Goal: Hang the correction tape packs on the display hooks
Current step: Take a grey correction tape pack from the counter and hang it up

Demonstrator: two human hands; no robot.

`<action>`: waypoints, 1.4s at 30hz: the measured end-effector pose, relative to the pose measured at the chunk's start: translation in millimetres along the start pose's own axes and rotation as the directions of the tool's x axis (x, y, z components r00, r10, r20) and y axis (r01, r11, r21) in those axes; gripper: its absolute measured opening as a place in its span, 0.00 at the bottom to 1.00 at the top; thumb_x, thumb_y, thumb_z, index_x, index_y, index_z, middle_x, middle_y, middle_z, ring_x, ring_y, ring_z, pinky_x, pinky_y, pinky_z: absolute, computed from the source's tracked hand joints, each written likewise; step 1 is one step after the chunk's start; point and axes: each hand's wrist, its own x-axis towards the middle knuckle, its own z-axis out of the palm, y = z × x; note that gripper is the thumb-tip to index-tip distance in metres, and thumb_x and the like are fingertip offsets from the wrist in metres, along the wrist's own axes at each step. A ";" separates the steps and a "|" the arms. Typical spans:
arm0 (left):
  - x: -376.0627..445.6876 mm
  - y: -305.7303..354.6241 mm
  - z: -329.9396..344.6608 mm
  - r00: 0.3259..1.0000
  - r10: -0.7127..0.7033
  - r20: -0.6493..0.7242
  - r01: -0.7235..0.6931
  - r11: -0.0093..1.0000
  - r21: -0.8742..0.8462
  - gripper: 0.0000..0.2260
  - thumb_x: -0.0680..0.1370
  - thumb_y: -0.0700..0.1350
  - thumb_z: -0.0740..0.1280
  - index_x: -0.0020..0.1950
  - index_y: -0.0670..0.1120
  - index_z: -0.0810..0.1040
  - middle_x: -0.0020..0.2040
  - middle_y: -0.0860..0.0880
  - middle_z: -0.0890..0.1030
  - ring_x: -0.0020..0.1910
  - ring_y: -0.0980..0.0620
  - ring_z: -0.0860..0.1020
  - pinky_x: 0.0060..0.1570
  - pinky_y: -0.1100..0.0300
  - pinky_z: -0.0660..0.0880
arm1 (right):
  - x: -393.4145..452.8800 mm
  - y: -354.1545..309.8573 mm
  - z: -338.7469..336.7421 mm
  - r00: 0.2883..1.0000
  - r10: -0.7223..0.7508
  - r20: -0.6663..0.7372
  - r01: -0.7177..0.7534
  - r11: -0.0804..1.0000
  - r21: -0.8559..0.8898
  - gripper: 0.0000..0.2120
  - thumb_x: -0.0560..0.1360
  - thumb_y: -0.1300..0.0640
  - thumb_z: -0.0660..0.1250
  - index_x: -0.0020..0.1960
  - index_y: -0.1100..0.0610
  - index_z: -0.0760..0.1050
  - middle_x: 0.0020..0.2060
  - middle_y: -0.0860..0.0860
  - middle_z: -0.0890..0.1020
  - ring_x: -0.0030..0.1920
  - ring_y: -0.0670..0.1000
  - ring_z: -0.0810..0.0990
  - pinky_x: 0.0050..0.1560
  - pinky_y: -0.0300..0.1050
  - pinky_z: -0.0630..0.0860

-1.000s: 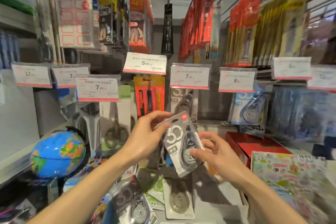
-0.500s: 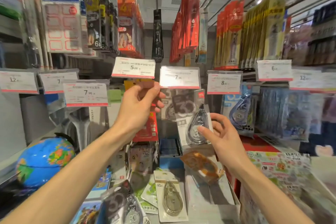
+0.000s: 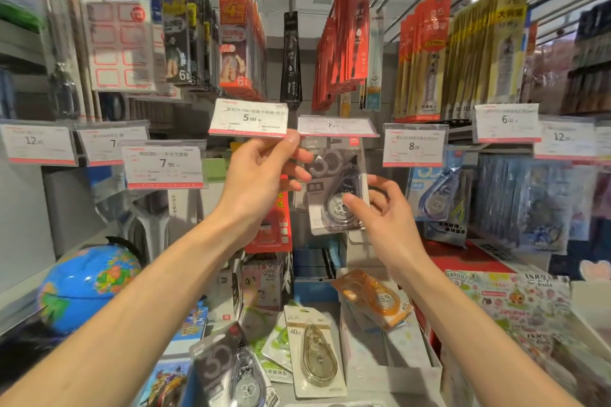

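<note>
A stationery shop: price tags (image 3: 248, 118) front rows of hooks hung with carded pens (image 3: 350, 30), above a globe (image 3: 89, 287).

Correction tape pack (image 3: 337, 188): glossy clear plastic blister on grey card; globe (image 3: 89, 287) shiny plastic.
</note>
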 end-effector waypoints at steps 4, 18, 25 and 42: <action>-0.3 -2.9 -3.9 0.999 -0.008 0.035 0.008 1.000 -0.008 0.04 0.82 0.44 0.65 0.51 0.45 0.78 0.37 0.50 0.84 0.31 0.55 0.80 0.30 0.65 0.77 | 2.8 1.5 3.7 1.000 0.008 0.006 -0.008 1.000 -0.028 0.18 0.77 0.57 0.72 0.63 0.50 0.69 0.52 0.50 0.86 0.50 0.44 0.86 0.54 0.42 0.80; -4.7 -91.0 -21.9 0.992 0.024 0.125 -0.101 0.748 0.656 0.23 0.82 0.46 0.62 0.75 0.59 0.63 0.30 0.54 0.77 0.24 0.58 0.70 0.33 0.58 0.75 | 11.5 15.0 10.2 0.998 0.068 0.003 -0.067 0.995 -0.080 0.15 0.77 0.57 0.72 0.55 0.44 0.70 0.50 0.52 0.86 0.52 0.51 0.85 0.62 0.53 0.79; 2.0 -95.8 -14.7 0.990 0.086 0.112 -0.138 0.759 0.637 0.33 0.78 0.36 0.62 0.79 0.58 0.57 0.38 0.46 0.82 0.24 0.58 0.73 0.34 0.58 0.77 | -0.8 22.6 12.2 0.985 -0.169 0.023 0.164 0.903 -0.397 0.30 0.80 0.51 0.66 0.77 0.42 0.56 0.68 0.43 0.72 0.66 0.39 0.73 0.68 0.40 0.69; 4.5 -114.7 -31.7 0.972 0.041 0.230 -0.211 0.576 0.790 0.30 0.82 0.49 0.60 0.81 0.58 0.52 0.46 0.45 0.85 0.31 0.50 0.80 0.40 0.45 0.80 | -3.0 38.9 2.6 0.983 -0.105 0.153 0.173 0.819 -0.547 0.31 0.82 0.48 0.62 0.81 0.43 0.52 0.74 0.44 0.67 0.67 0.32 0.70 0.70 0.44 0.70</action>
